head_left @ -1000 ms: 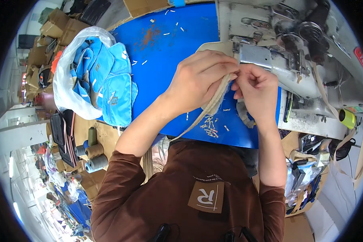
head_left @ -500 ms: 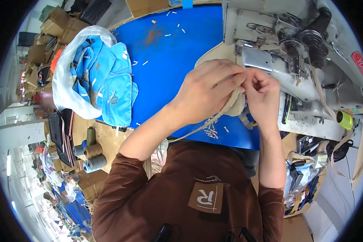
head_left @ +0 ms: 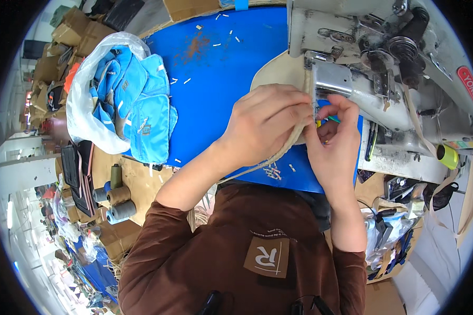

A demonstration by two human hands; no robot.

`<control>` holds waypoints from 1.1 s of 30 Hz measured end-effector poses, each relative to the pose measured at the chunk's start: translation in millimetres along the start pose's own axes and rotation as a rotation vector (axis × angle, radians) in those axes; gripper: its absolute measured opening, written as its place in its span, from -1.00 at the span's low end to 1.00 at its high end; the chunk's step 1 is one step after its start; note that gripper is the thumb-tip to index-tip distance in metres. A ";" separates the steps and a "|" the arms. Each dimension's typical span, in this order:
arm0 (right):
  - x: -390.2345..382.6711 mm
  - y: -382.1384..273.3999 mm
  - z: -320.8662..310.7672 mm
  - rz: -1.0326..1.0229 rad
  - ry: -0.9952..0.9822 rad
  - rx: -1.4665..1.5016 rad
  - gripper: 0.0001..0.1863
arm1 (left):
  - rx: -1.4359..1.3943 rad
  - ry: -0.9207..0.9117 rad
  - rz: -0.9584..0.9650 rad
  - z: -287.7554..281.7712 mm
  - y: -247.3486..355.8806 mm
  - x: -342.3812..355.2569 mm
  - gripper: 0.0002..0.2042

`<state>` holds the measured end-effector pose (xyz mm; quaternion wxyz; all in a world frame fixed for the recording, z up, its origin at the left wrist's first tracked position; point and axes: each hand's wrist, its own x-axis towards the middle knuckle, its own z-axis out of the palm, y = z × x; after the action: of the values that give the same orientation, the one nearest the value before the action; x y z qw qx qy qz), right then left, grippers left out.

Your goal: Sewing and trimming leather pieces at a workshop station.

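Note:
A beige fabric piece [head_left: 276, 71] with a pale cord along its edge [head_left: 306, 84] lies against the metal plate of a sewing machine [head_left: 333, 79]. My left hand [head_left: 268, 118] is closed on the near part of this fabric, fingers pressed together over the corded edge. From beneath that hand, a loose length of cord [head_left: 284, 149] curves down toward my lap. Just right of the edge is my right hand [head_left: 333, 149], its thumb close to the fabric and its index finger bent away, leaving a gap. Whether the thumb touches the cloth is hard to tell.
Blue pouches [head_left: 150, 126] spill from a white plastic bag [head_left: 81, 113] on the left of the blue tabletop [head_left: 215, 79]. Thread spools [head_left: 120, 195] stand below it. Thread scraps [head_left: 271, 172] lie near the front edge. A yellow-green cup [head_left: 448, 156] sits at right.
My right hand has come off its pinch at the fabric edge and drawn slightly down, its thumb and index finger parting. My left hand keeps its hold, shifted slightly.

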<state>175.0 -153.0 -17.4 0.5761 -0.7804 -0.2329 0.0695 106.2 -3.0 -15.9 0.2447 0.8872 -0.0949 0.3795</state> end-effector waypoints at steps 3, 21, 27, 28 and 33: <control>-3.5 11.3 1.8 -0.054 -0.011 0.023 -0.76 | -0.122 -0.039 -0.180 -1.3 1.8 1.0 -0.80; 3.3 7.3 18.7 0.131 -0.073 0.566 -0.69 | 0.043 -0.116 -0.046 -5.4 0.1 10.2 -0.78; -10.7 0.7 20.8 -0.174 0.032 0.123 -0.53 | -0.275 -0.061 -0.380 -1.6 2.3 2.4 -0.77; -12.5 0.8 24.5 -0.235 0.077 0.021 -0.53 | -0.324 -0.053 -0.360 -0.9 -7.3 -2.1 -0.80; -11.2 9.3 31.3 -0.310 0.116 -0.107 -0.58 | -0.672 0.101 -0.595 10.0 -11.2 -10.7 -0.76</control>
<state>156.0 -133.0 -38.1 0.5500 -0.7673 -0.3204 -0.0779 108.9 1.4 -33.6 0.6218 0.7277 0.0583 0.2835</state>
